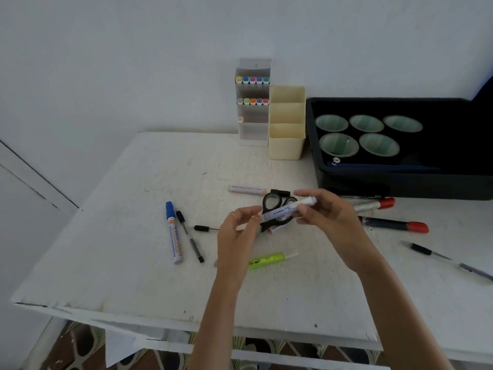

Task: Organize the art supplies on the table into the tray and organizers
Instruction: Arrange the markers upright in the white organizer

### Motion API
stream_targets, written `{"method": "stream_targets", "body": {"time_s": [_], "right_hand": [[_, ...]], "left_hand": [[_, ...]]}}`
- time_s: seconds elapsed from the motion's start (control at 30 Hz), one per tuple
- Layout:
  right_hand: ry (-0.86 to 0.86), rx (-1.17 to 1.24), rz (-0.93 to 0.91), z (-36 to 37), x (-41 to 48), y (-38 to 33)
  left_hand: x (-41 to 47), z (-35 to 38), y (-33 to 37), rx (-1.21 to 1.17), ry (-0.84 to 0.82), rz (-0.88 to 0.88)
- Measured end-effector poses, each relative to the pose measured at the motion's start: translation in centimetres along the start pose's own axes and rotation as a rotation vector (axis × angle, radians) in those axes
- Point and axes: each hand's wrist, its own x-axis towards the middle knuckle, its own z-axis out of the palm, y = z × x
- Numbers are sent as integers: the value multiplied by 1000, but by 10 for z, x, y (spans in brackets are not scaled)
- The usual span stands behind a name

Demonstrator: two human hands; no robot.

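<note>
The white marker (285,210), pinched at either end by the left hand (234,232) and right hand (329,218) at frame centre above the scissors (274,222), should probably pass to one hand, then drop upright into the cream organizer (286,145) at upper centre.

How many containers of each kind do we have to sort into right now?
Green cups: 5
Dark tray: 1
Cream organizer: 1
Clear organizer: 1
Total: 8
</note>
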Motion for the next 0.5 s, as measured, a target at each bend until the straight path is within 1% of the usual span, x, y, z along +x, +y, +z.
{"method": "stream_targets", "body": {"time_s": [0.1,0.2,0.27,0.33,0.5], "right_hand": [[141,161,-7,4,11,-9],[302,288,-29,11,31,-22],[368,252,-72,15,47,-30],[404,147,-138,19,68,-37],[360,-75,-289,33,110,-42]], "left_hand": [[6,0,3,49,43,70],[25,-5,14,-44,24,62],[44,-10,24,-44,35,84],[72,-15,35,-47,35,115],[132,-19,52,-28,-22,156]]}}
